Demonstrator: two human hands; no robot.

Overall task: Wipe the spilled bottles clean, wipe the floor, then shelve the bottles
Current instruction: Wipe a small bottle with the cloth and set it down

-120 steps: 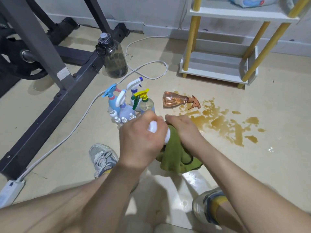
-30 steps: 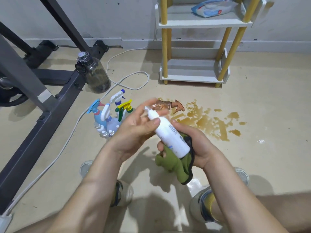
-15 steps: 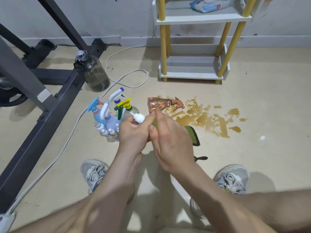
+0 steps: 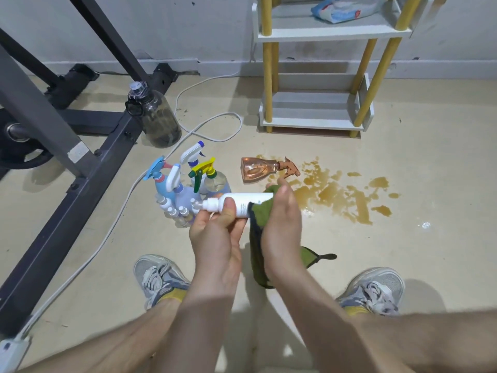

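- Left grip [image 4: 215, 238], palm upward (thumb on top), holds the white bottle [image 4: 242, 201].
- Right grip [image 4: 282, 224], just beside it, fingers curled round the green cloth [image 4: 259, 215].

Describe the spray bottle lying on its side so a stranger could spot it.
Find the white shelf unit with yellow posts; a brown spill spreads on the floor before it. At the spill's left edge lies the spray bottle, rose-tinted and tipped over, unlike the upright cluster.

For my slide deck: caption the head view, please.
Left hand holds a white bottle; right hand wraps a green cloth round its base, near a brown spill.
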